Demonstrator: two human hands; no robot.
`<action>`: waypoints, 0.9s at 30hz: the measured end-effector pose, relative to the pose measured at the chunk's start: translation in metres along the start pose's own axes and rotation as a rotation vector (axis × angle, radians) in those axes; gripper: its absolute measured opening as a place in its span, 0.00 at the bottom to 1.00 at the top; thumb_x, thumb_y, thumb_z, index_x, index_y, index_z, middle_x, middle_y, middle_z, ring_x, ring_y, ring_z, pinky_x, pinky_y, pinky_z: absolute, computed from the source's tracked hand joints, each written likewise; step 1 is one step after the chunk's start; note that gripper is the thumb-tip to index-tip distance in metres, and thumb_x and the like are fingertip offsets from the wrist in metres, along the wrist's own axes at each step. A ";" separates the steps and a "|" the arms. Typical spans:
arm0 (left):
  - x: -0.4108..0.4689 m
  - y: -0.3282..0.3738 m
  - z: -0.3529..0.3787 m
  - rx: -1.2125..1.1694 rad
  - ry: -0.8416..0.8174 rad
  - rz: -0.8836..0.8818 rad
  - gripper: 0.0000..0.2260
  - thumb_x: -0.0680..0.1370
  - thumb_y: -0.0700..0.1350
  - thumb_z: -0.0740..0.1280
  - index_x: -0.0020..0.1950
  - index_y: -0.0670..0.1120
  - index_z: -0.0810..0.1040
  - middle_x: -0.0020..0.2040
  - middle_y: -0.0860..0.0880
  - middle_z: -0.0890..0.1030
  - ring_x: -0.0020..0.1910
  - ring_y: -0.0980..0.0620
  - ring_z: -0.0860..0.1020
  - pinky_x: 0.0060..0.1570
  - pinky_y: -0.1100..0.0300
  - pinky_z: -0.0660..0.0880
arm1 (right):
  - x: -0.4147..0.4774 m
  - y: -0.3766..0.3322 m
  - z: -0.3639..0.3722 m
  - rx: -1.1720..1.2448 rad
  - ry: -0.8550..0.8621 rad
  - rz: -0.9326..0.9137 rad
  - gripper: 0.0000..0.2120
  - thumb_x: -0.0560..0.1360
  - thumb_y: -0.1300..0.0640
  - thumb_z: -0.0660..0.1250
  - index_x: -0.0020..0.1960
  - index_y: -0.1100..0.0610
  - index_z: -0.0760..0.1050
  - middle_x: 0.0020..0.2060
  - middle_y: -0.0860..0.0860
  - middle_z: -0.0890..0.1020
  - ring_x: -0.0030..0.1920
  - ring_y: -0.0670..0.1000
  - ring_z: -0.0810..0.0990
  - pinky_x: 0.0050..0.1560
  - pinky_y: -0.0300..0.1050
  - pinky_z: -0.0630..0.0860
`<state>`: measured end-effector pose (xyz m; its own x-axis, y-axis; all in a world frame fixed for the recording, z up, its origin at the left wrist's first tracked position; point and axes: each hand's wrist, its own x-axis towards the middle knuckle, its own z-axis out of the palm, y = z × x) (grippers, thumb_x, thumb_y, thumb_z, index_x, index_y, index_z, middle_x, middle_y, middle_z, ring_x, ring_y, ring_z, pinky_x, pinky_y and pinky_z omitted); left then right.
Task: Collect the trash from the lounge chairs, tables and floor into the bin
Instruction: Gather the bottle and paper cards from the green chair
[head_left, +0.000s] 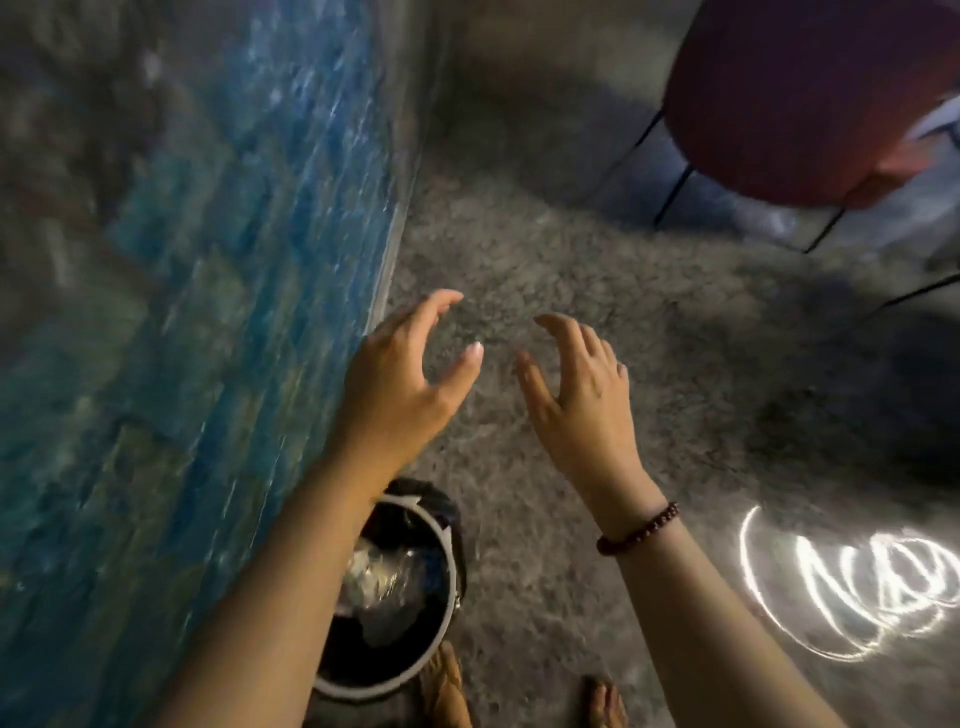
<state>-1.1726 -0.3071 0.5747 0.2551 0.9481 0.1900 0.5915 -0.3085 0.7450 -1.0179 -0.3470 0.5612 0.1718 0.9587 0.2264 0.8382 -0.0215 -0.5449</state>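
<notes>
A round bin (451, 540) with a white rim and black liner stands on the floor at my feet, partly hidden under my left forearm. Crumpled clear plastic trash (382, 577) lies inside it. My left hand (402, 374) is raised in front of me, fingers loosely spread and curved, holding nothing. Just to its right, my right hand (582, 395) hovers over the floor, fingers relaxed and empty, a dark bead bracelet on its wrist. The view is motion-blurred.
A blue-painted stone wall (182, 312) runs along the left. A dark red round chair (800, 93) on thin black legs stands at the top right. Glowing white projected letters (852, 587) lie on the grey gravelly floor (571, 249) at the right.
</notes>
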 end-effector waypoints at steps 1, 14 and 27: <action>0.010 0.026 -0.002 0.002 -0.002 0.070 0.25 0.71 0.58 0.58 0.63 0.47 0.72 0.59 0.47 0.78 0.58 0.52 0.75 0.55 0.65 0.67 | 0.003 0.002 -0.028 -0.008 0.057 0.019 0.26 0.73 0.40 0.50 0.64 0.53 0.68 0.59 0.51 0.75 0.58 0.52 0.72 0.56 0.45 0.63; -0.009 0.467 0.042 -0.165 -0.313 0.900 0.26 0.68 0.60 0.57 0.61 0.48 0.75 0.58 0.48 0.78 0.57 0.51 0.74 0.58 0.62 0.66 | -0.159 0.054 -0.452 -0.379 0.774 0.391 0.26 0.71 0.42 0.52 0.61 0.55 0.72 0.60 0.55 0.75 0.59 0.56 0.74 0.56 0.52 0.69; -0.426 0.764 0.098 -0.504 -0.796 1.467 0.31 0.67 0.62 0.58 0.65 0.46 0.73 0.63 0.44 0.75 0.62 0.46 0.72 0.60 0.55 0.67 | -0.679 -0.052 -0.661 -0.939 1.001 1.138 0.35 0.68 0.38 0.44 0.64 0.55 0.70 0.61 0.55 0.76 0.62 0.56 0.73 0.60 0.49 0.64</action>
<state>-0.7544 -0.9539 1.0010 0.6889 -0.3866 0.6131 -0.6914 -0.6045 0.3957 -0.8360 -1.1846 0.9697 0.7392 -0.1564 0.6551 0.0164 -0.9682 -0.2497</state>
